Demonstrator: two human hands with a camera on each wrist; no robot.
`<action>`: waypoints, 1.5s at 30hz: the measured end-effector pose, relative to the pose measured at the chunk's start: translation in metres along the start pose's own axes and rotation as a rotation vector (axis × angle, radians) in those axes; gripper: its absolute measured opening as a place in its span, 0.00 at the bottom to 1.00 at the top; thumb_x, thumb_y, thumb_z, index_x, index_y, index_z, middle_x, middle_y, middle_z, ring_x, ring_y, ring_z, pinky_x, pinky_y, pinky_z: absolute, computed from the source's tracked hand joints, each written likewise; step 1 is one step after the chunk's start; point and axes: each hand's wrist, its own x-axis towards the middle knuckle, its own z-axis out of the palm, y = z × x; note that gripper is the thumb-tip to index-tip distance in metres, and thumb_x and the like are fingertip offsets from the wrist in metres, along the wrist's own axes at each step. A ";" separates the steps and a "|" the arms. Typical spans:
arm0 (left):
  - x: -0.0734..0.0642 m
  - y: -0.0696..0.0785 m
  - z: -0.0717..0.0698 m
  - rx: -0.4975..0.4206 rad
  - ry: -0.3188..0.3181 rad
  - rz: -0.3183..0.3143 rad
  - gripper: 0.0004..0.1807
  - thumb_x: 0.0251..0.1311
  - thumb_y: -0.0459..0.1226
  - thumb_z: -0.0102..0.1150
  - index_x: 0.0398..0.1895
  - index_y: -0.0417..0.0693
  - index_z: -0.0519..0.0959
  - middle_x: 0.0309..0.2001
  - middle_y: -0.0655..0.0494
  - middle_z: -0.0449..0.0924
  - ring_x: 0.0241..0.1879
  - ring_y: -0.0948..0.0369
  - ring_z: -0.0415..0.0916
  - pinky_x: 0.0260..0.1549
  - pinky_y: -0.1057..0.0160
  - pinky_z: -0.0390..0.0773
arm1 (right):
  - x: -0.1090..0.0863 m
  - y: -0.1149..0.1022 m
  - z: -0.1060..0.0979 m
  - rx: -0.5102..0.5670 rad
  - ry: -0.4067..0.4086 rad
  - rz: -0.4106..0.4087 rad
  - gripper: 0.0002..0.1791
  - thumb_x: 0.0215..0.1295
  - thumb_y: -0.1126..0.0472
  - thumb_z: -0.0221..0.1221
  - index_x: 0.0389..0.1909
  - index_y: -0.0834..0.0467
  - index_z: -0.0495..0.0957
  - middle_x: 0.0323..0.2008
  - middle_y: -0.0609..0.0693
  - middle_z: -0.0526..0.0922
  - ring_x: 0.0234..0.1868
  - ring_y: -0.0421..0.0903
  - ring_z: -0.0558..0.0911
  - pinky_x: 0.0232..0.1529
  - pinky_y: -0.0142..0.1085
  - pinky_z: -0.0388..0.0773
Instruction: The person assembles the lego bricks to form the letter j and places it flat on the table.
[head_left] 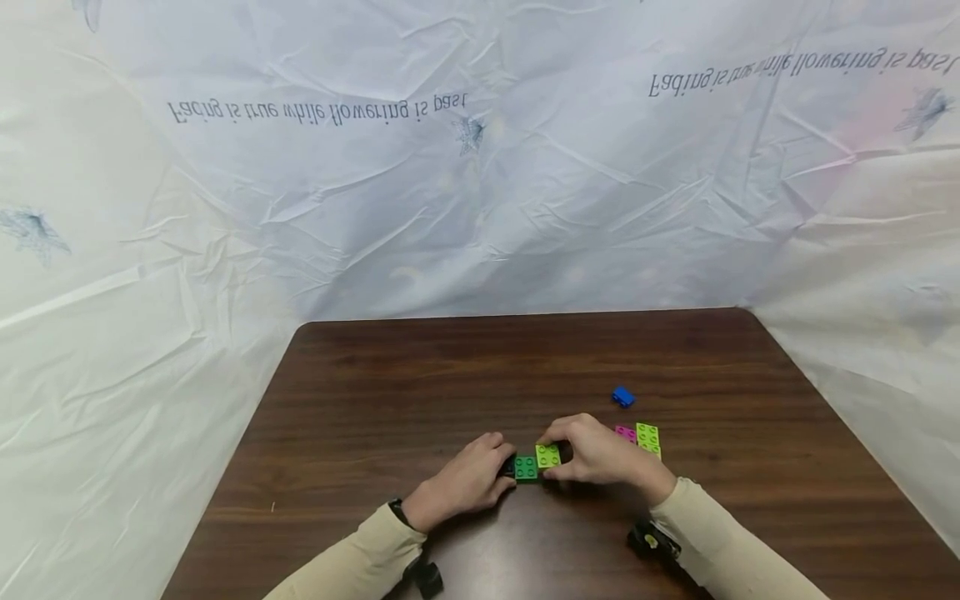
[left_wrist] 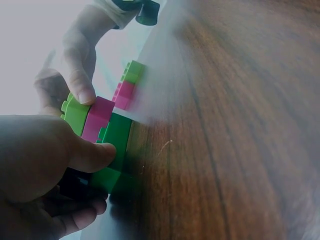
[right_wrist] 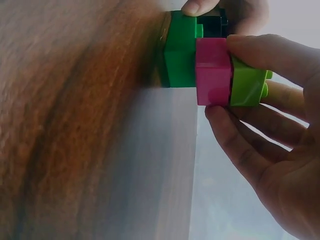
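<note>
Clock positions are read from the centre of the work, far side at 12.

Sheet (head_left: 525,217): pale and creased, hanging beyond the table at 12 o'clock and along the flanks at 10 and 2, printed with inverted lettering and blue star figures. Table (head_left: 420,375): dark brown wood grain, far corners rounded. Sleeves (head_left: 352,558): cream, entering at 8 and 4 o'clock. Right hand (head_left: 600,450): at 3 o'clock, thumb and fingers clamped on a stack made up of the square light-green brick (head_left: 547,456) and the held pink brick (right_wrist: 213,75). Left hand (head_left: 471,475): at 9 o'clock, thumb and fingers clamped on the green block (head_left: 526,467). Wrist devices (head_left: 652,540): dark, at 7 and 4 o'clock.

Loose light-green brick (head_left: 647,435): on the table between 2 and 3 o'clock, partly hidden by the right wrist. Green block: at the dial's centre, four studs showing from above; number of bricks in it cannot be told. Stack: at 2 o'clock, light green uppermost, the pink meeting the green block's studded face at its 3 o'clock edge; whether seated cannot be told. Blue brick (head_left: 622,397): by itself at 2 o'clock. Loose pink brick (head_left: 626,432): just beside the loose light-green brick, on its 9 o'clock side. Black brick (head_left: 508,467): at 9 o'clock beside the green block, mostly covered by the left hand
</note>
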 end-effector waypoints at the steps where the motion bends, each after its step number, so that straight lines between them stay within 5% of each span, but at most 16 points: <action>1: 0.000 0.000 0.000 0.000 -0.001 -0.001 0.19 0.63 0.47 0.63 0.52 0.46 0.79 0.40 0.58 0.74 0.38 0.65 0.70 0.38 0.68 0.75 | 0.000 0.000 0.000 0.000 -0.001 0.002 0.19 0.58 0.52 0.69 0.45 0.59 0.84 0.41 0.46 0.84 0.42 0.40 0.83 0.40 0.33 0.80; 15: 0.000 0.001 -0.003 0.003 -0.010 0.008 0.19 0.63 0.46 0.63 0.51 0.46 0.79 0.40 0.58 0.74 0.36 0.66 0.69 0.36 0.69 0.74 | 0.001 -0.005 -0.003 -0.063 -0.063 0.067 0.16 0.58 0.49 0.68 0.44 0.51 0.80 0.42 0.41 0.82 0.41 0.35 0.79 0.41 0.34 0.78; 22: -0.001 0.001 -0.004 0.015 -0.001 0.020 0.18 0.62 0.46 0.63 0.50 0.45 0.78 0.39 0.58 0.74 0.36 0.66 0.70 0.36 0.68 0.75 | 0.001 -0.006 -0.003 -0.077 -0.068 0.061 0.22 0.60 0.48 0.66 0.50 0.57 0.81 0.47 0.45 0.83 0.48 0.41 0.82 0.47 0.39 0.79; 33: 0.000 0.000 -0.003 0.019 0.017 0.027 0.17 0.61 0.45 0.65 0.48 0.45 0.79 0.37 0.58 0.73 0.34 0.66 0.69 0.34 0.69 0.74 | -0.004 -0.002 -0.012 0.007 0.010 0.081 0.24 0.65 0.43 0.60 0.53 0.56 0.80 0.49 0.45 0.83 0.47 0.40 0.82 0.45 0.39 0.80; 37: -0.001 0.000 -0.003 0.029 0.006 0.022 0.18 0.61 0.46 0.64 0.49 0.45 0.79 0.38 0.58 0.74 0.35 0.66 0.70 0.35 0.68 0.75 | -0.006 0.002 -0.016 0.038 0.068 0.096 0.21 0.69 0.45 0.57 0.51 0.57 0.81 0.43 0.44 0.84 0.40 0.37 0.82 0.39 0.34 0.80; 45: -0.001 0.002 -0.003 0.032 0.000 0.010 0.18 0.62 0.47 0.63 0.50 0.46 0.79 0.39 0.58 0.74 0.36 0.66 0.71 0.37 0.68 0.75 | -0.007 0.009 -0.028 -0.008 0.127 0.177 0.19 0.70 0.46 0.56 0.49 0.57 0.81 0.40 0.42 0.83 0.36 0.35 0.81 0.36 0.35 0.80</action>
